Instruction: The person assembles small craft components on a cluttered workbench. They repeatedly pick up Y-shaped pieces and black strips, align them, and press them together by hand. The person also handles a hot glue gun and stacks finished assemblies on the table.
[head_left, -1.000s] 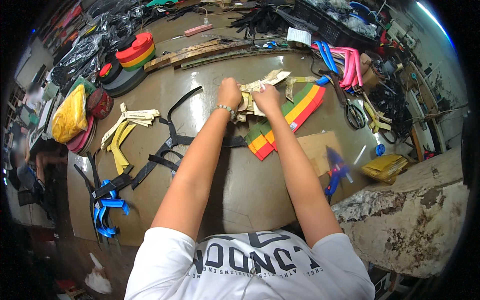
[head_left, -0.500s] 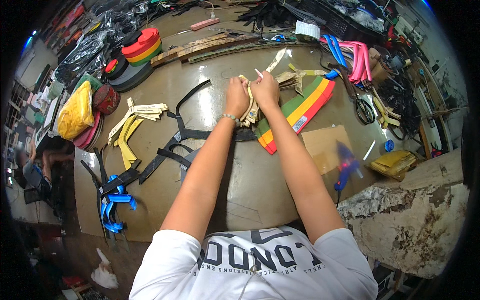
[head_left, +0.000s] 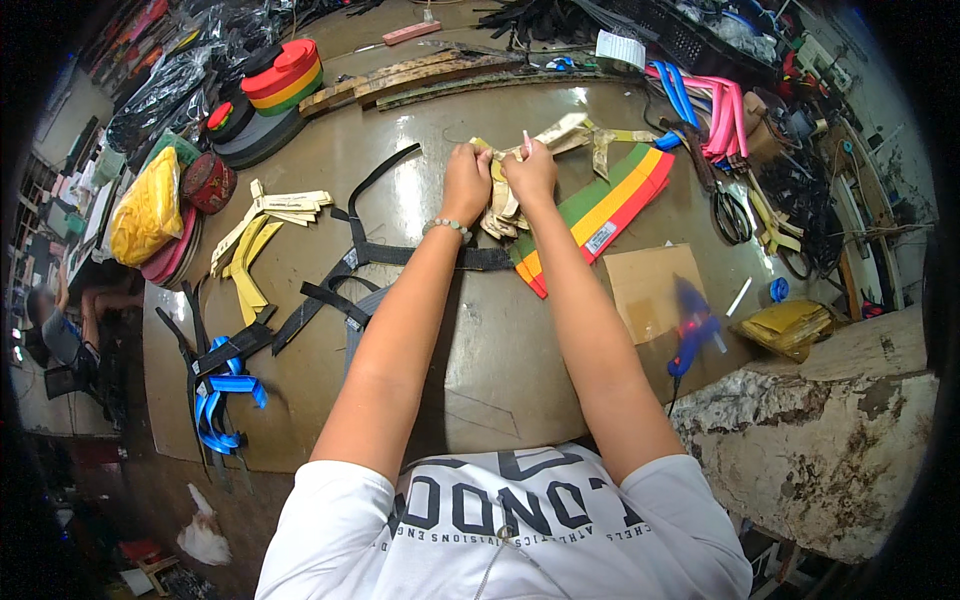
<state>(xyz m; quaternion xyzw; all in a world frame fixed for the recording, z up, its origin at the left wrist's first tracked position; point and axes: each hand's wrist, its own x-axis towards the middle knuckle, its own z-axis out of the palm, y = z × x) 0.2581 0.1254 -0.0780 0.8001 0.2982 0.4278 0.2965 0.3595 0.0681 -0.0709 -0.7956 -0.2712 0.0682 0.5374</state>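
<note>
My left hand (head_left: pixel 466 186) is closed on a bundle of cream strips (head_left: pixel 500 207) above the table's far middle. Beside it my right hand (head_left: pixel 530 176) is closed too, with a thin pale pink stick (head_left: pixel 527 143) poking up between its fingers; the fingertips meet the cream strips. One cream strip (head_left: pixel 563 129) slants up and away past the right hand. Under and right of that hand lies a wide green, yellow and red striped band (head_left: pixel 612 215) with a small white label. A black webbing harness (head_left: pixel 390 255) rests left of my left forearm.
Cream Y-shaped pieces (head_left: pixel 275 205) lie left. Blue straps (head_left: pixel 225 390) sit near left. At right are a blue glue gun (head_left: pixel 692 345), cardboard (head_left: pixel 645 290) and black scissors (head_left: pixel 732 220). Wooden planks (head_left: pixel 430 80) and striped webbing rolls (head_left: pixel 285 80) line the back; pink straps (head_left: pixel 722 120) hang at right.
Both hands have come slightly nearer to me. The cream strip past the right hand has tilted from steep to flatter, and the bundle between the hands has shifted. The whole view moved a little.
</note>
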